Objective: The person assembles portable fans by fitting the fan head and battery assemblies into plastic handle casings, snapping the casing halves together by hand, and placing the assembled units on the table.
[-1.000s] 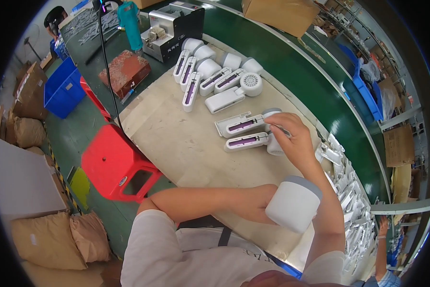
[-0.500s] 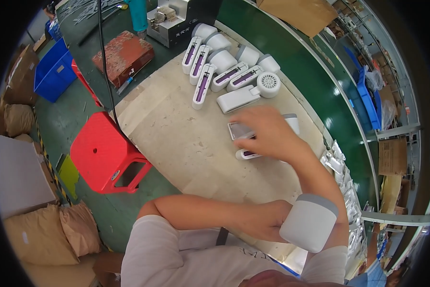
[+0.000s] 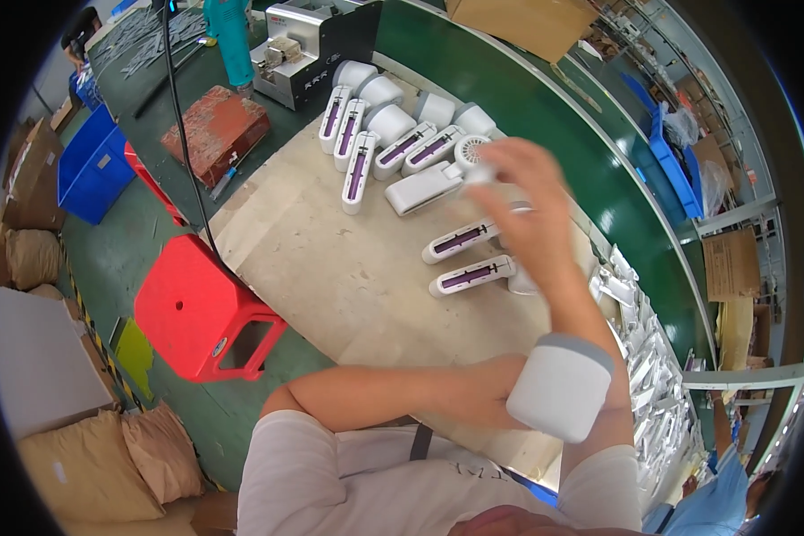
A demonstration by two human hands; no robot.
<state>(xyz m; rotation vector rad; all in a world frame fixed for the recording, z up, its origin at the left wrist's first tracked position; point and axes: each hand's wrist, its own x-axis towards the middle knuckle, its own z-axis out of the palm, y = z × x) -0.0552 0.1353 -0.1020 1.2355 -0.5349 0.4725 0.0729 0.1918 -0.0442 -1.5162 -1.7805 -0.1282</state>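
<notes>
Two white handheld devices (image 3: 469,259) with purple strips lay on the worktable (image 3: 330,268), just below the right hand (image 3: 527,210). That hand hovered above them, blurred, fingers loosely spread and seemingly holding nothing. The left hand (image 3: 487,393) gripped a white cylinder (image 3: 560,390) at the table's near edge.

Red plastic stool (image 3: 201,308), blue crate (image 3: 89,170) — green conveyor belt (image 3: 545,98), brown sacks (image 3: 107,464)

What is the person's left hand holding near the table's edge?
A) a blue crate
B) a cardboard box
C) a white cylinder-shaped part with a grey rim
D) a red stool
C: the left hand grips the white cylinder-shaped part at the table edge.
</notes>
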